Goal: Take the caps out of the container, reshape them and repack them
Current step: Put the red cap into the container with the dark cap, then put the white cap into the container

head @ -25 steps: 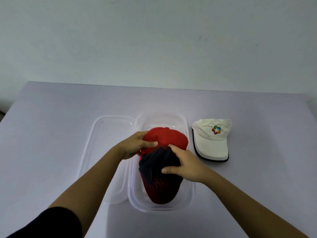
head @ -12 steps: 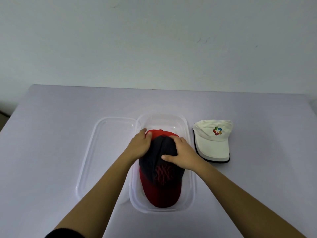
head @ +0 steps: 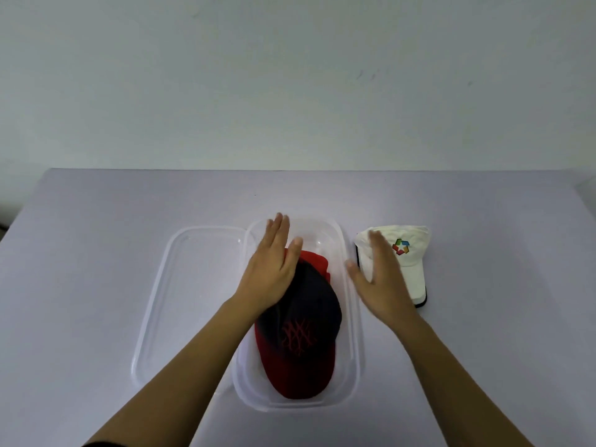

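Observation:
A dark navy cap with a red brim and red emblem (head: 300, 330) lies in the clear plastic container (head: 354, 350), brim toward me, on top of a red cap (head: 317, 262) whose far part shows behind it. My left hand (head: 274, 266) hovers flat with straight fingers over the back of the navy cap and holds nothing. My right hand (head: 377, 279) is flat and blurred, over the container's right rim and the left edge of the white cap (head: 409, 259). The white cap has a coloured logo and lies on the table to the right of the container.
The clear lid (head: 180, 285) lies flat on the table against the container's left side. The grey table (head: 96, 253) runs back to a pale wall. Bare tabletop surrounds the container on the left, far and right sides.
Both hands have let go of the navy cap, which now sits in the container. The left hand lifted with fingers straightened; the right hand moved right toward the white cap.

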Motion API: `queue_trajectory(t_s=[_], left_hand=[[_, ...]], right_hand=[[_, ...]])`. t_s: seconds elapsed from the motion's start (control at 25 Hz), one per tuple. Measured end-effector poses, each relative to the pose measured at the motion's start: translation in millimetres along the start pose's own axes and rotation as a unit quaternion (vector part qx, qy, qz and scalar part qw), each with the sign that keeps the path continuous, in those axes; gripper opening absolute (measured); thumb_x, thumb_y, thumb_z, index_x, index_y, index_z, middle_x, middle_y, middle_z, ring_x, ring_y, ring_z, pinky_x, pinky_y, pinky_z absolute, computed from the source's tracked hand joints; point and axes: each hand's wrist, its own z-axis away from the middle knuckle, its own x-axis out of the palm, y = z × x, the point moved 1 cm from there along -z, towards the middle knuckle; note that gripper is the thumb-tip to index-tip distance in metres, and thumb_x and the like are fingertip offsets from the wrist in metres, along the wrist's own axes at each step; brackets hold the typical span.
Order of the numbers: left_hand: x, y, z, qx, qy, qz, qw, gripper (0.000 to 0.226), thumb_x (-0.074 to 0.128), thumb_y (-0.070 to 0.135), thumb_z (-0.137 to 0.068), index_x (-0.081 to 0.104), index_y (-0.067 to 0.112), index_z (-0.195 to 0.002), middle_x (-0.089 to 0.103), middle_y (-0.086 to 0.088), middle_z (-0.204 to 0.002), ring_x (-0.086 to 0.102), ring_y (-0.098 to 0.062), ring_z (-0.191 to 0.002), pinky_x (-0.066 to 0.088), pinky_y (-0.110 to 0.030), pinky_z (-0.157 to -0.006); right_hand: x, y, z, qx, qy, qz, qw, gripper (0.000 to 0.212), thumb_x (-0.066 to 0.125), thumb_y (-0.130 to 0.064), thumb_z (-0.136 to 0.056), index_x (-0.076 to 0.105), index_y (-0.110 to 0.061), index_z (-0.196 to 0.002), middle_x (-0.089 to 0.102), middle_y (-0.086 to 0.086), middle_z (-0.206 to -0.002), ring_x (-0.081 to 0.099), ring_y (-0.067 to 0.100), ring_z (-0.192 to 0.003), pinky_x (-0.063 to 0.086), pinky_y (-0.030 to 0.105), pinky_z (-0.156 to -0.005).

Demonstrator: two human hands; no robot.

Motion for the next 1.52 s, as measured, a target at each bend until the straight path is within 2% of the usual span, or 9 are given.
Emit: queue_trajectory(t_s=[0.12, 0.32, 0.44, 0.6, 0.76, 0.88, 1.0, 1.2, 1.52], left_hand=[[10.0, 32.2, -31.3, 0.053, -0.06, -0.013, 0.997, 0.06, 0.042, 0.033, -0.098, 0.018, 0.016, -0.151, 0.03, -0.002, -0.155, 0.031, -0.017, -0.141, 0.019, -0.017, -0.106], [72.3, 77.3, -94.1, -0.007, -0.215, -0.003, 0.976, 0.083, 0.067, 0.027, -0.085, 0.017, 0.012, -0.15, 0.023, -0.007, -0.157, 0.025, -0.021, -0.143, 0.023, -0.03, -0.114], [106.2, 84.7, -111.5, -0.039, -0.26, -0.034, 0.964, 0.084, 0.073, 0.025, -0.079, 0.026, 0.007, -0.146, 0.031, -0.01, -0.152, 0.033, -0.024, -0.138, 0.031, -0.03, -0.107], [128.2, 78.7, -117.0, -0.022, -0.231, 0.01, 0.973, 0.029, 0.073, 0.03, -0.079, 0.055, 0.012, -0.094, 0.062, -0.008, -0.102, 0.056, -0.024, -0.094, 0.039, -0.027, -0.07], [112.3, 90.6, -102.5, 0.035, -0.269, 0.06, 0.961, 0.03, 0.071, 0.026, -0.082, 0.046, 0.022, -0.066, 0.047, 0.008, -0.066, 0.042, -0.008, -0.062, 0.03, -0.023, -0.056], [63.6, 112.7, -90.5, 0.096, -0.227, 0.061, 0.967, 0.025, 0.072, 0.026, -0.081, 0.049, 0.023, -0.07, 0.052, 0.01, -0.069, 0.045, -0.005, -0.063, 0.032, -0.021, -0.056], [-16.9, 118.6, -79.8, 0.147, -0.143, 0.062, 0.977, 0.03, 0.073, 0.026, -0.08, 0.064, 0.028, -0.108, 0.067, 0.013, -0.097, 0.06, -0.005, -0.089, 0.047, -0.019, -0.075], [-120.9, 87.7, -58.2, 0.153, -0.057, 0.058, 0.985, 0.041, 0.073, 0.022, -0.081, 0.064, 0.038, -0.118, 0.072, 0.01, -0.108, 0.064, -0.011, -0.107, 0.049, -0.033, -0.096], [-142.8, 40.2, -38.8, 0.163, 0.038, 0.045, 0.985, 0.041, 0.07, 0.017, -0.083, 0.062, 0.031, -0.121, 0.066, 0.031, -0.1, 0.056, 0.023, -0.09, 0.04, 0.0, -0.077]], right_hand=[[-14.6, 45.2, -15.9, 0.129, 0.088, -0.007, 0.988, 0.079, 0.062, -0.03, -0.086, 0.018, -0.004, -0.146, 0.026, 0.019, -0.151, 0.023, 0.032, -0.141, 0.02, 0.041, -0.115], [-18.7, 100.1, -23.3, 0.223, 0.038, -0.045, 0.973, 0.124, 0.082, -0.037, -0.066, -0.008, -0.01, -0.148, 0.004, 0.012, -0.158, 0.003, 0.028, -0.145, 0.012, 0.046, -0.118], [-11.8, 115.4, -21.1, 0.223, 0.025, -0.049, 0.973, 0.133, 0.087, -0.042, -0.055, -0.004, -0.017, -0.148, 0.017, 0.011, -0.155, 0.018, 0.029, -0.142, 0.023, 0.049, -0.115], [-15.6, 124.3, -20.5, 0.216, 0.032, -0.059, 0.974, 0.13, 0.088, -0.042, -0.051, 0.004, -0.018, -0.148, 0.029, 0.008, -0.15, 0.031, 0.028, -0.137, 0.03, 0.045, -0.112], [-25.2, 116.1, -16.4, 0.192, 0.041, -0.089, 0.976, 0.135, 0.083, -0.059, -0.041, 0.001, -0.031, -0.146, 0.032, 0.005, -0.149, 0.034, 0.027, -0.136, 0.034, 0.052, -0.109], [-45.2, 91.7, -8.2, 0.156, 0.069, -0.171, 0.97, 0.13, 0.083, -0.058, -0.047, 0.003, -0.032, -0.146, 0.027, 0.002, -0.151, 0.031, 0.022, -0.137, 0.033, 0.044, -0.11], [-62.6, 58.7, 8.7, 0.102, 0.086, -0.251, 0.959, 0.138, 0.071, -0.078, -0.038, 0.004, -0.027, -0.147, 0.021, -0.001, -0.152, 0.026, 0.013, -0.137, 0.027, 0.032, -0.106], [-18.9, 12.7, 27.7, 0.065, -0.131, -0.178, 0.973, 0.117, 0.075, -0.07, -0.039, 0.018, -0.038, -0.137, 0.038, -0.007, -0.141, 0.035, 0.016, -0.134, 0.031, 0.026, -0.105], [35.3, -30.9, -33.1, 0.046, -0.413, 0.122, 0.902, 0.141, 0.087, -0.047, -0.052, -0.016, -0.023, -0.146, -0.002, 0.005, -0.159, 0.011, 0.027, -0.145, 0.025, 0.045, -0.115]])
